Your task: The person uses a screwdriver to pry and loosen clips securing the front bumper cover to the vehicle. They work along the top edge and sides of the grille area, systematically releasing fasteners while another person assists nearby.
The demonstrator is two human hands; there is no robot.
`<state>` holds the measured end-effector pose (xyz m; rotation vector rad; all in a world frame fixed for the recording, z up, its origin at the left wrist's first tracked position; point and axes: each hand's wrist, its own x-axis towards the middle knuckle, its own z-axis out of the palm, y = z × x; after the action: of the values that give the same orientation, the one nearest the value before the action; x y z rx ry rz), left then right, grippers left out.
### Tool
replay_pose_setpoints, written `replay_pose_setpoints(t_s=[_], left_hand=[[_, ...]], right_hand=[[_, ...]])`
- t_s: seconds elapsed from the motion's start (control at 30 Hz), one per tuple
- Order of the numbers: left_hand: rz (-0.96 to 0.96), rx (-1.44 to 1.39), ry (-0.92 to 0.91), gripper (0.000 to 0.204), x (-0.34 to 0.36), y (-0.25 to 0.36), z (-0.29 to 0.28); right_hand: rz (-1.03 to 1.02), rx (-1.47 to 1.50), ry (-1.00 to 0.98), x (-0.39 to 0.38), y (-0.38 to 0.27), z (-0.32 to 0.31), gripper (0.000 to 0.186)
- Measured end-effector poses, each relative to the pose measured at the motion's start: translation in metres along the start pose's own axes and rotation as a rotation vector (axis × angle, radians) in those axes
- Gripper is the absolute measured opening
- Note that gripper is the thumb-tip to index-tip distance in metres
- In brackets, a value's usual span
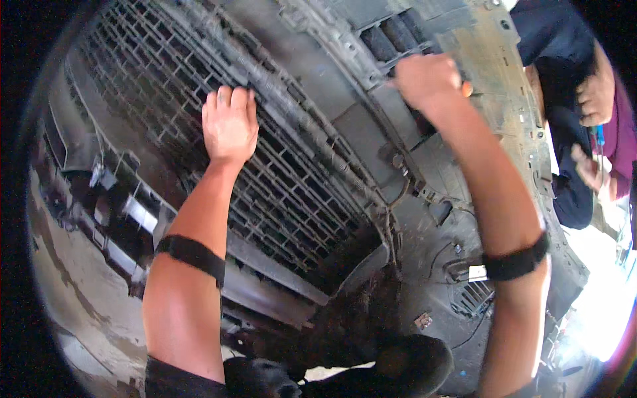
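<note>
A large, dirty grey car bumper with a dark grille (292, 179) fills the middle, its inner side showing. My left hand (229, 126) rests on the grille's upper part, its fingers bent over the bars. Farther right, my right hand (428, 79) is closed in a fist above the bumper's edge, beside a dark rectangular opening (393, 36). A small orange end (467, 88) sticks out of the fist, like a tool's handle; the rest of that tool is hidden by my fingers.
At the right, another person's hands (594, 99) hold a blue-handled tool (600, 136). Low in the bumper's right part sits a slatted vent (472, 296), with thin wires around it. A pale panel with broken brackets (119, 249) lies along the left.
</note>
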<state>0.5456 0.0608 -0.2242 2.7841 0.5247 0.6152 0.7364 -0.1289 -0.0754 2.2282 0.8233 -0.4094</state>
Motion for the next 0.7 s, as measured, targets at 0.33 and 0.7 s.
replay_pose_setpoints(t_s=[0.33, 0.7], left_hand=[[-0.005, -0.033, -0.005, 0.015, 0.003, 0.005, -0.005], [0.014, 0.003, -0.015, 0.016, 0.003, 0.005, -0.004]], right_hand=[[0.225, 0.594, -0.095, 0.036, -0.038, 0.043, 0.029], [0.071, 0.558, 0.228, 0.011, -0.021, 0.064, 0.018]])
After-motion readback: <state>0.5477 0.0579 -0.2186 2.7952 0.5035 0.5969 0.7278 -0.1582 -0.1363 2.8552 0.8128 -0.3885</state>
